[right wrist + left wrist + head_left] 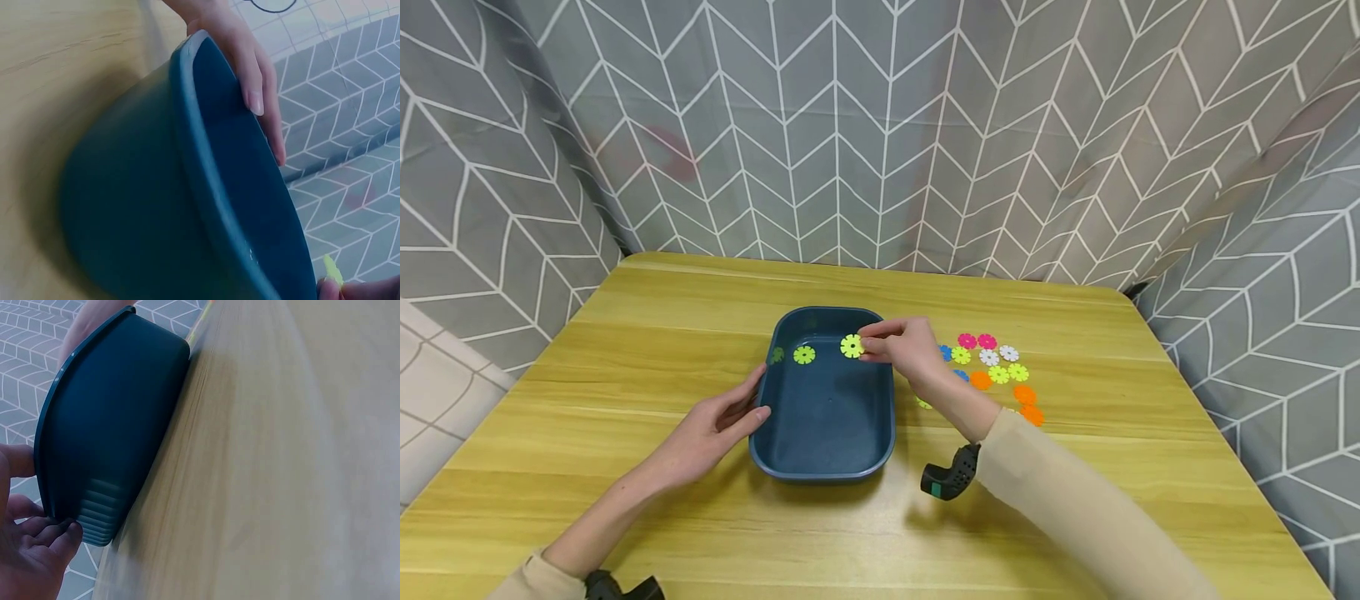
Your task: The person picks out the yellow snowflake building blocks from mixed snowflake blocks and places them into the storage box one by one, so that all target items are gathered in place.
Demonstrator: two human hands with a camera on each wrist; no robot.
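A dark blue plastic basin [827, 425] stands on the table, its rounded rim facing up. My left hand [718, 429] grips its left side, thumb over the rim and fingers against the outer wall; the left wrist view shows those fingers [53, 534] below the rim. My right hand [910, 350] pinches a yellow-green notched plastic disc [852, 346] above the basin's far right part. Inside the basin lies another yellow-green disc [804, 355]. A dimmer greenish patch shows on the left inner wall; whether it is a disc or a reflection I cannot tell.
Right of the basin, several loose discs lie spread on the wooden table [662, 333]: pink [987, 342], white [1009, 353], orange [1024, 394], yellow-green [1018, 372] and blue. My right forearm hides some of them. A grey patterned curtain [865, 150] hangs behind the table.
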